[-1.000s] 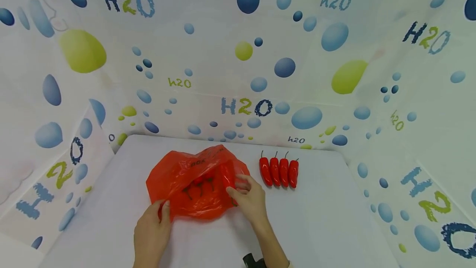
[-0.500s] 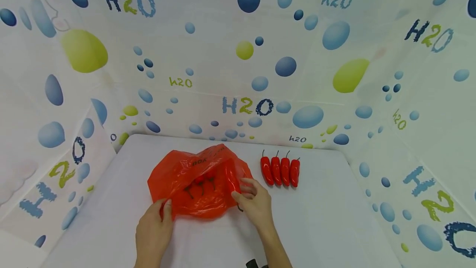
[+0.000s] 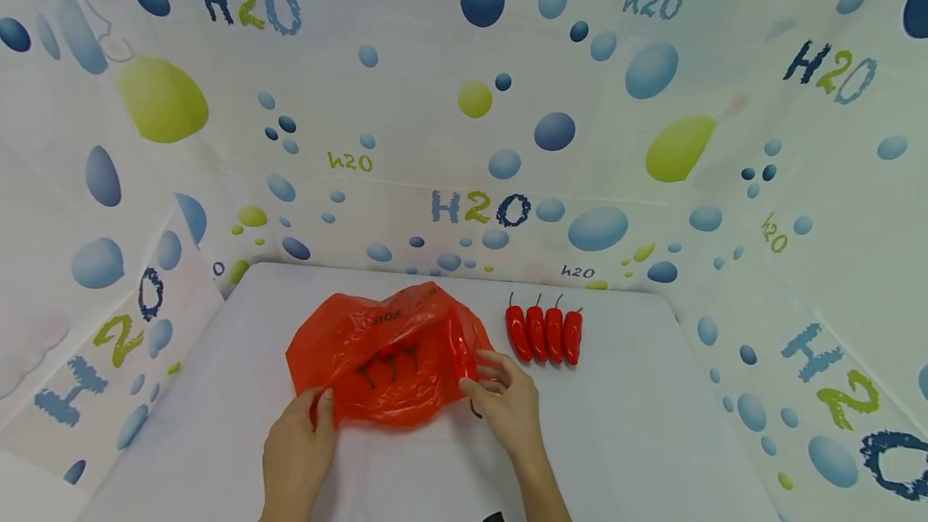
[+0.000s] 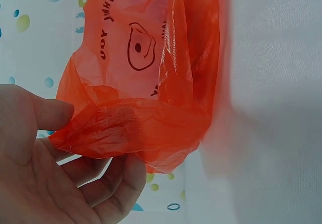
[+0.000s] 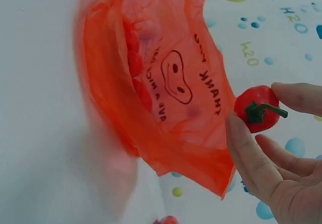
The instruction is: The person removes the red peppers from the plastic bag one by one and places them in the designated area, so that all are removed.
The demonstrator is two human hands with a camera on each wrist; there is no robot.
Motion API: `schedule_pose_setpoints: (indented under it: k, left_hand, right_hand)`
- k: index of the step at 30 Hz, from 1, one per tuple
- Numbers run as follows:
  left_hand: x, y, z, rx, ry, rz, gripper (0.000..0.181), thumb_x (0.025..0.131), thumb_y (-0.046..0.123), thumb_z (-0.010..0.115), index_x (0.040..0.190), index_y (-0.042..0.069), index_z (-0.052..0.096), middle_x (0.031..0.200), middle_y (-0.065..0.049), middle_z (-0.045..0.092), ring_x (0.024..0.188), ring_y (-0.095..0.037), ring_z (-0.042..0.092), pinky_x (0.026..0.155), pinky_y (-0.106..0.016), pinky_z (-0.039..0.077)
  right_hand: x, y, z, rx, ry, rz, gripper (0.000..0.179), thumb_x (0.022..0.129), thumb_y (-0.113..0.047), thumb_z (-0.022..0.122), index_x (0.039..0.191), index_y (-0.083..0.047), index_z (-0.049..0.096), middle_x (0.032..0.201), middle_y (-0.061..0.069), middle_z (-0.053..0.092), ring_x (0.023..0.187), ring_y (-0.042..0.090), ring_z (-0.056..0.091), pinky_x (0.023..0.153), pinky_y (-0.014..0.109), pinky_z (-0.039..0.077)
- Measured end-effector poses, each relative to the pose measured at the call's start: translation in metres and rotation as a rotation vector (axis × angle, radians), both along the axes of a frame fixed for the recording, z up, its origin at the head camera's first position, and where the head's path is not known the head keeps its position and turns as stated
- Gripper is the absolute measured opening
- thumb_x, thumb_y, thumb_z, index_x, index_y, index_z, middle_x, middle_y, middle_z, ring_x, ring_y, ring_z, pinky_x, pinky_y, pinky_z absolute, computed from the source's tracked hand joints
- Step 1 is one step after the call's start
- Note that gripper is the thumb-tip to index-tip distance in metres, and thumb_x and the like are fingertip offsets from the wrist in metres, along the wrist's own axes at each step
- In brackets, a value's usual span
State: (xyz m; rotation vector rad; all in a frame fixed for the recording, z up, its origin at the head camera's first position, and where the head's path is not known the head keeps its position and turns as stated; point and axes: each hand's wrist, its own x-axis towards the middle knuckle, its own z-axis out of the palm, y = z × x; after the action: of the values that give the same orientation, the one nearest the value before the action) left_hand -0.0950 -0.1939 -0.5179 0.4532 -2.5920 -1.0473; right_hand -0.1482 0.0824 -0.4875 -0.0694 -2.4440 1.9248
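An orange-red plastic bag point(image 3: 391, 409) with dark printing lies mouth toward me on the table. My left hand point(image 3: 299, 445) holds its left edge, with thumb and fingers on either side of the film point(image 4: 100, 133). Inside the mouth, several dark stems point(image 3: 391, 365) show; the left wrist view does not show the peppers. My right hand point(image 3: 507, 405) pinches a red chili pepper point(image 3: 460, 349) at the bag's right side. Its green stem points toward me, seen end-on as a round red pepper point(image 5: 246, 103) in the right wrist view, between thumb and fingers.
Several red chili peppers point(image 3: 545, 334) lie in a neat row to the right of the bag, stems pointing away. The white table point(image 3: 623, 433) ends against a patterned backdrop point(image 3: 406, 103). A small dark object point(image 3: 494, 517) pokes in at the bottom edge.
My right hand has moved a little to the right with the pepper, drawing it toward the bag's right edge. The pepper's stem now shows clear of the bag. My left hand keeps its place.
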Motion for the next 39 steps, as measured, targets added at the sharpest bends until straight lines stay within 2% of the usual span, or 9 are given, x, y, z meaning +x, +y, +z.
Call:
schedule_pose_setpoints:
  k: [13, 19, 27, 39]
  left_hand:
    - [0.001, 0.001, -0.002, -0.001, 0.011, 0.001, 0.038, 0.11, 0.029, 0.049, 0.121, 0.0, 0.07, 0.115, -0.024, 0.072, 0.105, -0.051, 0.068, 0.087, -0.068, 0.05]
    - [0.0, 0.003, -0.003, -0.003, 0.023, 0.005, 0.037, 0.11, 0.029, 0.05, 0.12, 0.0, 0.071, 0.114, -0.024, 0.073, 0.103, -0.051, 0.068, 0.086, -0.068, 0.05]
    - [0.001, 0.004, -0.001, 0.001, -0.001, 0.0, 0.038, 0.11, 0.03, 0.05, 0.121, 0.0, 0.071, 0.115, -0.025, 0.072, 0.105, -0.052, 0.068, 0.086, -0.069, 0.049]
    - [0.0, 0.006, -0.003, -0.005, 0.017, 0.004, 0.036, 0.109, 0.029, 0.051, 0.119, 0.001, 0.071, 0.113, -0.025, 0.073, 0.103, -0.052, 0.068, 0.085, -0.068, 0.049]
  right_hand:
    - [0.002, 0.019, 0.004, 0.015, 0.006, -0.107, 0.055, 0.085, -0.021, 0.088, 0.135, -0.011, 0.067, 0.12, 0.01, 0.073, 0.104, 0.026, 0.072, 0.081, 0.038, 0.063]
    - [0.003, 0.028, -0.001, 0.025, 0.014, -0.147, 0.055, 0.086, -0.021, 0.087, 0.136, -0.011, 0.067, 0.121, 0.011, 0.073, 0.104, 0.027, 0.073, 0.082, 0.039, 0.063]
    - [0.005, 0.044, -0.007, 0.039, 0.022, -0.221, 0.053, 0.085, -0.02, 0.088, 0.134, -0.011, 0.068, 0.12, 0.012, 0.073, 0.104, 0.029, 0.073, 0.081, 0.041, 0.063]
    - [0.004, 0.065, -0.021, 0.1, -0.005, -0.303, 0.053, 0.087, -0.017, 0.086, 0.135, -0.009, 0.067, 0.118, 0.015, 0.074, 0.103, 0.032, 0.073, 0.081, 0.043, 0.063]
